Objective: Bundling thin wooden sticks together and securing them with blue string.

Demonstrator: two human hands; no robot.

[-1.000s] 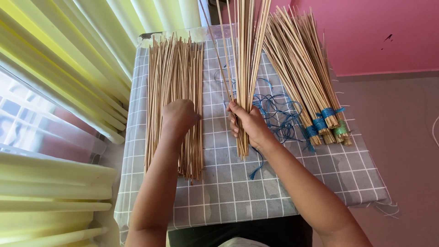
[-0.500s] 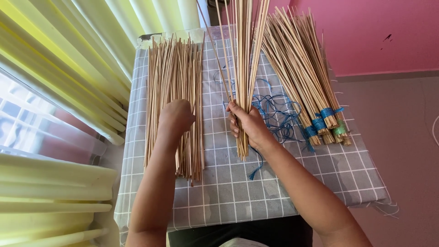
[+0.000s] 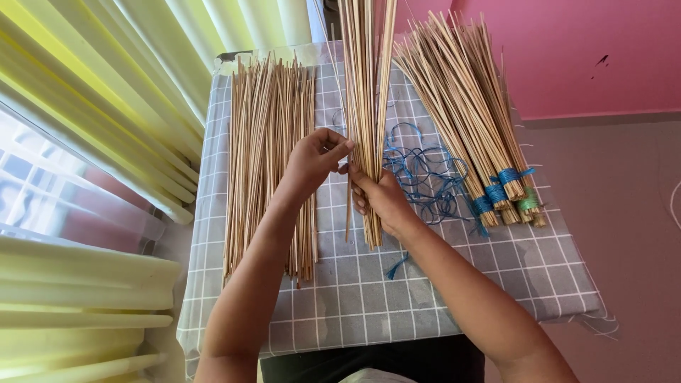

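Both hands' fingers (image 3: 339,147) around upright stick bunch (image 3: 367,106), loose sticks (image 3: 269,156) and tied bundles (image 3: 472,135) flanking.

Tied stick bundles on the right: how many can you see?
4 tied bundles, side by side at the table's right edge: blue bindings, one green. More may be hidden underneath.

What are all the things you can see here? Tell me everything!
loose sticks: one big pile, tan, lying on the left of the table
held bunch of sticks: one, tan, upright in the middle
tied bundles: several, tan with blue and green string near one end, right of the table
blue strings: a tangle, blue, between the held bunch and the tied bundles
tablecloth: one, grey with white checks, over the table
curtain: yellow, left
wall: pink, top right
left hand: fingers at the held bunch
right hand: gripping the held bunch
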